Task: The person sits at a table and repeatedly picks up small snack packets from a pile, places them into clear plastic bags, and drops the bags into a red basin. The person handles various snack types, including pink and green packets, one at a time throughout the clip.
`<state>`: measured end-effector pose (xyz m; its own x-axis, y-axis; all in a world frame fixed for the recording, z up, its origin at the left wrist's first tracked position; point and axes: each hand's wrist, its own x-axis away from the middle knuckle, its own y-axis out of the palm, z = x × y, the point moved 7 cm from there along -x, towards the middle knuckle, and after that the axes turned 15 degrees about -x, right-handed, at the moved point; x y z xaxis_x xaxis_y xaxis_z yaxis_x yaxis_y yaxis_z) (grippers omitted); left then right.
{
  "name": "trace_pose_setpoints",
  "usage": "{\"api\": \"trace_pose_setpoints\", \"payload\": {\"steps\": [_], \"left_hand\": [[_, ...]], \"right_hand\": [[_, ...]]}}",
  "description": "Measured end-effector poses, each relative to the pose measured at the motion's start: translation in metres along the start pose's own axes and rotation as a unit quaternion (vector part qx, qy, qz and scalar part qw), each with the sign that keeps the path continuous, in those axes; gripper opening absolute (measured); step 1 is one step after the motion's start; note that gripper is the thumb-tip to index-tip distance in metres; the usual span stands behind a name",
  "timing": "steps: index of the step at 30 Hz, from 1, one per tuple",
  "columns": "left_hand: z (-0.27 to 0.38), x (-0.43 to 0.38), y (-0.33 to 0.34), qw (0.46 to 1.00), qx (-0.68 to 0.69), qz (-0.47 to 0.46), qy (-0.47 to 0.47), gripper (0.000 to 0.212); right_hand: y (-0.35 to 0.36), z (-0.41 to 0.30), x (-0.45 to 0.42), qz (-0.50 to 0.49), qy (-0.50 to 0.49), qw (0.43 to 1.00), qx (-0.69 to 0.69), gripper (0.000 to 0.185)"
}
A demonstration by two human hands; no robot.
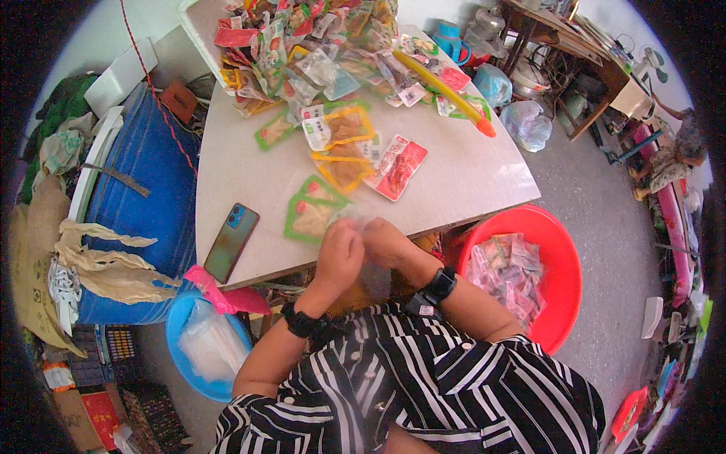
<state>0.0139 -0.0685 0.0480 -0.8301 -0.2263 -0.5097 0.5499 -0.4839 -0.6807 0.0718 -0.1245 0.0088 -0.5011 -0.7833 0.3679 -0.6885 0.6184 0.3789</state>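
My left hand [339, 249] and my right hand [388, 244] meet at the table's near edge, fingers pinched around a clear plastic bag [376, 281]. The bag is blurred and partly hidden by the hands. Just beyond my left hand lie green-edged food packets [311, 215] on the white table [465, 181]. Farther up are yellow-edged packets [346, 127], partly overlapping, with a red and white packet [397, 167] to their right. A large heap of assorted packets [283, 62] fills the table's far end.
A smartphone [232, 243] lies at the table's left edge. A yellow tube with an orange tip [448, 93] rests at the far right. A red tub [558, 272] of packets stands right; a blue basin [181, 363] holds clear plastic bags [212, 343] at left, near a blue barrel [144, 198].
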Motion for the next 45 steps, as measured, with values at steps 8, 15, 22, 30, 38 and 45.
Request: {"api": "trace_pose_setpoints", "payload": {"steps": [8,15,22,30,38,45], "left_hand": [[0.005,0.013,-0.006,0.991,-0.104,-0.049,0.071,0.022],[0.002,0.029,0.002,0.941,-0.283,-0.069,0.171,0.038],[-0.004,0.005,-0.016,0.968,-0.195,-0.029,0.156,0.016],[-0.008,-0.055,-0.085,0.980,0.156,-0.048,-0.115,0.011],[0.002,-0.062,-0.093,0.838,0.501,-0.092,-0.196,0.008],[-0.041,-0.042,-0.071,0.770,0.603,-0.045,-0.204,0.031]], "right_hand": [[-0.002,0.017,-0.001,-0.156,-0.088,0.975,0.132,0.008],[-0.035,0.024,0.018,-0.063,0.020,0.997,-0.038,0.013],[-0.054,0.006,0.025,-0.020,-0.023,0.999,-0.030,0.018],[-0.064,-0.031,0.009,0.038,-0.249,0.967,0.037,0.037],[-0.029,-0.048,0.021,-0.039,-0.259,0.962,0.078,0.022],[-0.021,-0.065,0.051,-0.022,-0.233,0.969,0.075,0.016]]}}
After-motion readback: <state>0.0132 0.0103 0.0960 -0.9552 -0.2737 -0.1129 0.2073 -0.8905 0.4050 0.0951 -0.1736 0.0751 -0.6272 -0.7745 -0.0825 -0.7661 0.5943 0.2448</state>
